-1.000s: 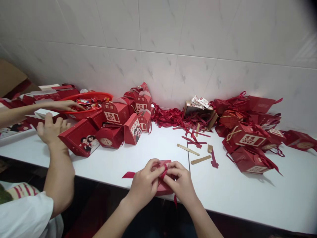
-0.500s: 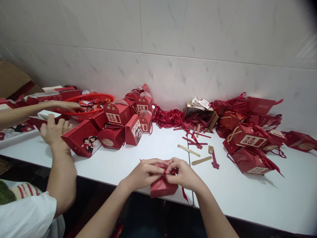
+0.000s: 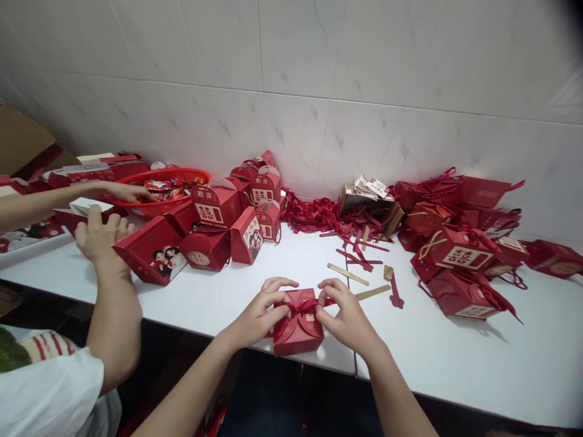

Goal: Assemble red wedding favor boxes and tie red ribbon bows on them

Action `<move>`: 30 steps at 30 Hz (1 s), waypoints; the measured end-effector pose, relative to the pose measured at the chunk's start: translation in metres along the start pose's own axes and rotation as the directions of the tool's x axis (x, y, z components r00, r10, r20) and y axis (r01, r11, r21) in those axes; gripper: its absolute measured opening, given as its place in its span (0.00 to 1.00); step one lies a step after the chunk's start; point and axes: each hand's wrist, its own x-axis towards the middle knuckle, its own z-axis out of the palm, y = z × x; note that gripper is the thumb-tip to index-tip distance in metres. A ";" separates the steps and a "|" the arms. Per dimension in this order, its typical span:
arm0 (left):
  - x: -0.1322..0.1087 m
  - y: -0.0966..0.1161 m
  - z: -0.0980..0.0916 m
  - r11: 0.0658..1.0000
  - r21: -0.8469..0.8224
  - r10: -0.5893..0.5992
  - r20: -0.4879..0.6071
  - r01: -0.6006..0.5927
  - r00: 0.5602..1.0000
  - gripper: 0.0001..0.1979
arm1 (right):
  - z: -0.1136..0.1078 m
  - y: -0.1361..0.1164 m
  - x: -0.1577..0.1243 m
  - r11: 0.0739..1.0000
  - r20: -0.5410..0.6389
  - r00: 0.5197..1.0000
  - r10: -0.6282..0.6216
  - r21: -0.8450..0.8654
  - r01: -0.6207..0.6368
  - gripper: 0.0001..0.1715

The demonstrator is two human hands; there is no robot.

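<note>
A small red gift box [image 3: 298,338] stands at the table's front edge, with its top flaps folded shut. Across its top runs a dark red ribbon [image 3: 301,307], knotted or looped in the middle. My left hand [image 3: 264,312] pinches the ribbon at the left side of the knot, thumb against fingers. On the other side, my right hand [image 3: 344,315] grips the ribbon's right part between thumb and fingers. Both hands are at the level of the box top. Whether the knot is a full bow I cannot tell.
Filled red boxes [image 3: 460,258] are heaped at the right. Loose ribbons [image 3: 314,213] and paper strips [image 3: 348,274] lie behind my hands. More boxes [image 3: 214,206] stand left of centre. A co-worker's hand [image 3: 132,193] reaches into a red basin [image 3: 168,176] of sweets; the other hand [image 3: 102,240] touches a box.
My hands have moved apart from the middle of the box, drawing the ribbon out to both sides. The knot and box top now show. The co-worker's hands are nearly unchanged.
</note>
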 end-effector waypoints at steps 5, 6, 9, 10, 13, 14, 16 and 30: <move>0.002 -0.004 -0.007 0.955 0.296 0.034 -0.089 -0.006 0.995 0.09 | 0.000 0.005 -0.005 0.980 -0.070 0.997 0.012 -0.198 -0.026 0.07; 0.002 -0.004 -0.008 0.949 0.314 0.047 -0.106 -0.012 0.993 0.07 | 0.000 0.005 -0.006 0.976 -0.067 0.998 0.004 -0.215 -0.018 0.07; 0.002 -0.004 -0.012 0.964 0.260 0.094 -0.113 -0.062 0.989 0.06 | -0.002 0.005 -0.009 0.972 -0.065 0.997 -0.028 -0.233 0.012 0.08; 0.002 -0.005 -0.013 0.960 0.272 0.106 -0.125 -0.069 0.986 0.08 | -0.002 0.004 -0.009 0.972 -0.074 0.997 -0.030 -0.235 0.011 0.08; 0.000 -0.013 -0.016 0.897 0.439 0.145 -0.186 -0.049 0.972 0.11 | -0.002 0.003 -0.012 0.972 -0.126 0.992 -0.022 -0.236 -0.009 0.12; -0.002 -0.016 -0.017 0.867 0.496 0.164 -0.193 -0.048 0.967 0.11 | -0.002 0.003 -0.013 0.973 -0.141 0.990 -0.024 -0.232 -0.009 0.14; -0.004 -0.021 -0.021 0.812 0.579 0.216 -0.193 -0.067 0.957 0.09 | -0.001 0.002 -0.014 0.976 -0.156 0.987 -0.037 -0.220 0.002 0.16; -0.017 -0.039 0.020 0.977 0.144 0.184 -0.198 -0.157 0.963 0.07 | 0.009 0.036 -0.040 0.935 0.224 0.974 -0.011 0.348 -0.069 0.65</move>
